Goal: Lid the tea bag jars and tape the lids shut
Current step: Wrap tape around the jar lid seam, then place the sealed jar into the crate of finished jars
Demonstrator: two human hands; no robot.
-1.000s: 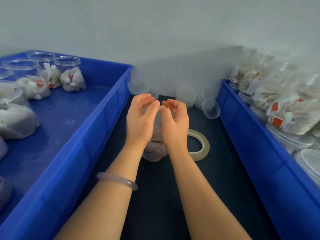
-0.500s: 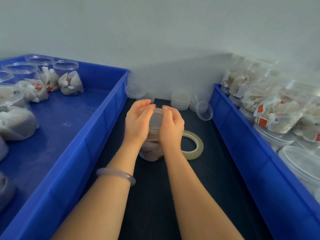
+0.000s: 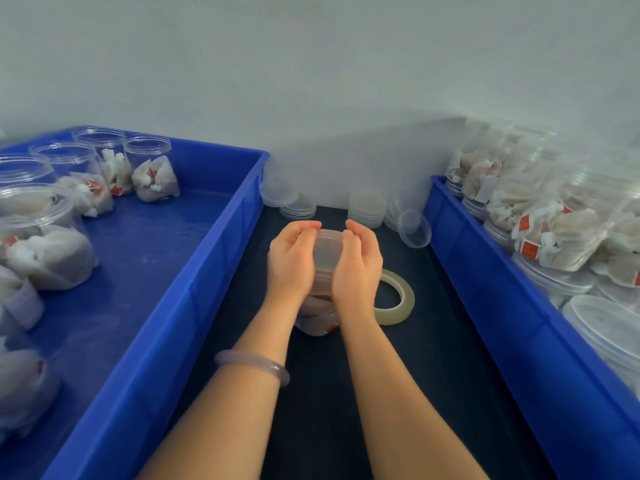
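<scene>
Your left hand (image 3: 291,261) and right hand (image 3: 358,268): both grips curled round lid (image 3: 327,244), one each side. Lid sits atop jar (image 3: 317,322). Jar upright on dark worktop (image 3: 433,375), between blue bins (image 3: 194,289). Tape roll (image 3: 398,299) flat, just right of jar.

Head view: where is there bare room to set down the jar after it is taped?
Free: the left bin's blue floor, right of its open jars; the dark mat nearer than the tape roll. Crowded: the lid stacks behind the held jar, and the full right bin.
</scene>
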